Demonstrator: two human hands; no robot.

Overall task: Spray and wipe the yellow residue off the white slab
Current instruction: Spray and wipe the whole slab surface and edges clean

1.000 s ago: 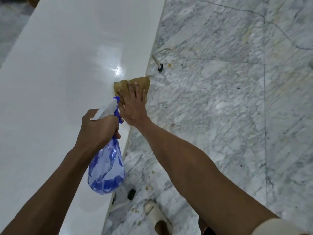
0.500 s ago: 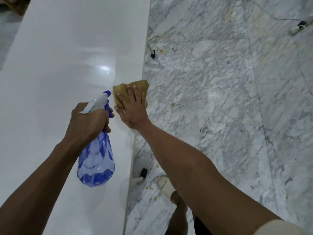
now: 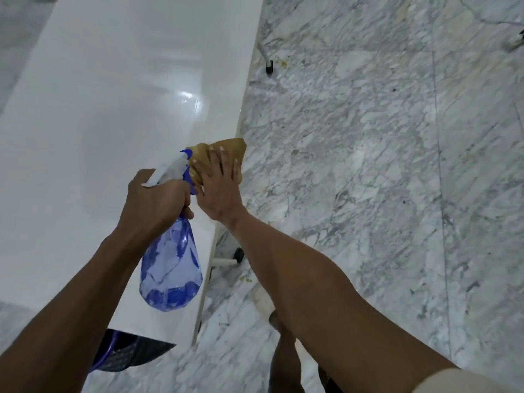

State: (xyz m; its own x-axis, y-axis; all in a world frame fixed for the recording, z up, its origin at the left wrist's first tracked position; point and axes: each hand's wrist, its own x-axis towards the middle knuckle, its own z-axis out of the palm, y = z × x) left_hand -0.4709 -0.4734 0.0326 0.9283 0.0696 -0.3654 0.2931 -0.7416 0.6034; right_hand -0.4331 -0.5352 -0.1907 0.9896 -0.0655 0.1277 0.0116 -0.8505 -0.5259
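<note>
One white slab (image 3: pixel 107 137); one tan cloth (image 3: pixel 226 148) at its right edge, flat beneath the straight fingers of the right hand (image 3: pixel 219 188); one blue spray bottle (image 3: pixel 170 268), its neck wrapped by the curled left hand (image 3: pixel 156 202), nozzle just left of the cloth; two black-tipped legs below the edge, one beyond the hands, one nearer.

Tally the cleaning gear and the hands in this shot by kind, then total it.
Spray bottle: 1, gripped by the left hand
Cloth: 1, pressed flat on the white slab edge by the right hand
Hands: 2
Slab: 1
Total: 5
</note>
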